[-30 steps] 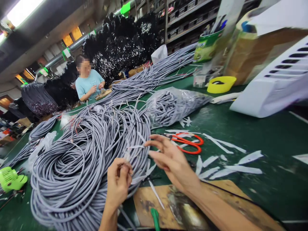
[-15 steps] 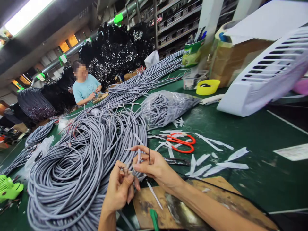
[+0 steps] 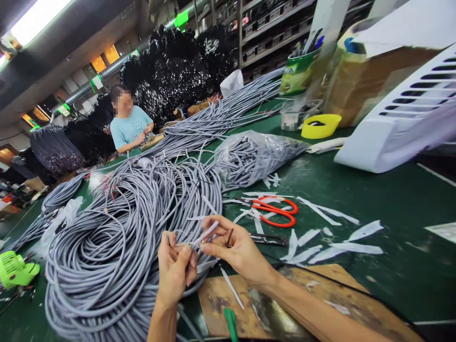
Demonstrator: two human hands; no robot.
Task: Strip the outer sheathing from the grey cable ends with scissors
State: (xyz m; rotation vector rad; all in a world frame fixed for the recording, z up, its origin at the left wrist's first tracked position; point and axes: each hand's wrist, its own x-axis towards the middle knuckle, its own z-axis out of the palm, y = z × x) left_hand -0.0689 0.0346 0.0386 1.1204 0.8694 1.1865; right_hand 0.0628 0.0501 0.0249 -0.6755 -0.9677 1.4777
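Apparently light and limp, the pale strip (image 3: 209,231) near the lower centre should bend softly and may tear, so an end is the likeliest hold. The right hand (image 3: 239,252) has its grip nearly closed, pinching the strip; the left hand (image 3: 173,268) curls beside it (whether its fingertips close on anything, I cannot tell). Smooth grey cables (image 3: 73,297) loop at lower left, rounded and springy-looking, on the glossy green table (image 3: 409,204).
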